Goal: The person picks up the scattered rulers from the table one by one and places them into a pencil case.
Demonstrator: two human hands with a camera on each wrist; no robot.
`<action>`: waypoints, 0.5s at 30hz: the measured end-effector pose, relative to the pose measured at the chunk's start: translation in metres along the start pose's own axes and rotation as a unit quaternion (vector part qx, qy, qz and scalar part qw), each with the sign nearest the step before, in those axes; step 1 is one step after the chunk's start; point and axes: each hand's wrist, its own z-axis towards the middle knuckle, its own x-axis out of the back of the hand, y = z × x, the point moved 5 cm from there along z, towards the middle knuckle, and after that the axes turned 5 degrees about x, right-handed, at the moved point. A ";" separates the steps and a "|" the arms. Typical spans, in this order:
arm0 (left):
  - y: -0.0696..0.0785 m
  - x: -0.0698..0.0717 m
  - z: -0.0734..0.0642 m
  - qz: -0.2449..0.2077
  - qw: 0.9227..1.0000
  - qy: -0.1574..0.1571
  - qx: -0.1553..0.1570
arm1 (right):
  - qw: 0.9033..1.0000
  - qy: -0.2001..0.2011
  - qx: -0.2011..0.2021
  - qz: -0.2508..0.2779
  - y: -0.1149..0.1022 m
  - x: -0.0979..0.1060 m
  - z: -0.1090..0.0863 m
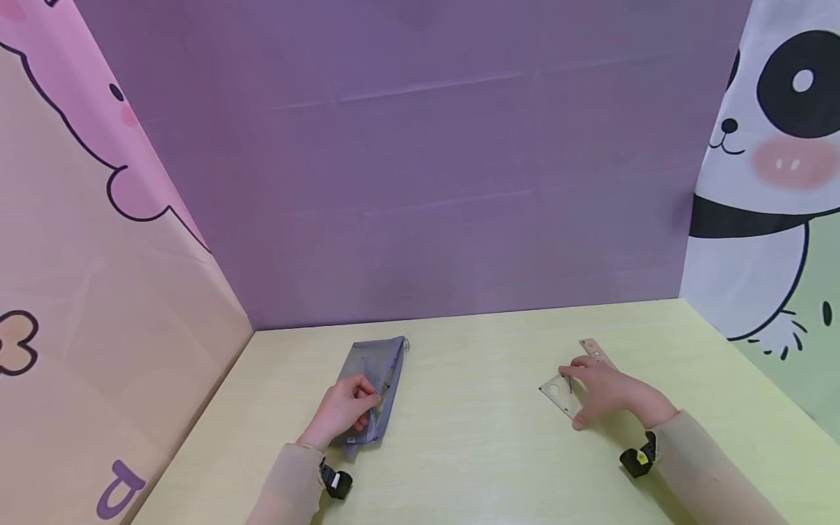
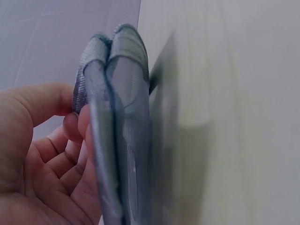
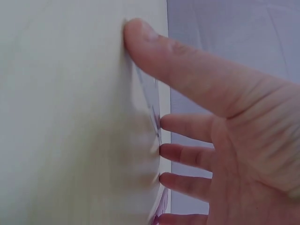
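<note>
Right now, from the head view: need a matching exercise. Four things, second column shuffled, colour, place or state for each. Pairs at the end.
Column 1
1. Left hand
2. Zip pouch
3. Set square
4. Ruler

Column 2
A. Pinkish, its far end sticking out beyond the right hand
B. Clear, partly covered by the right hand
C. Pinching an edge between thumb and finger
D. Greyish blue, lying on the left part of the table

Pairs: 1-C, 2-D, 3-B, 4-A
</note>
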 end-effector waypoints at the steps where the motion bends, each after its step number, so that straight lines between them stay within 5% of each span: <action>1: 0.000 0.000 0.000 0.000 1.000 0.000 0.000 | 1.000 -0.005 0.001 0.000 0.000 -0.001 0.002; 15: -0.002 0.000 0.001 0.003 1.000 -0.001 -0.002 | 0.997 -0.055 -0.016 0.048 -0.010 -0.001 0.027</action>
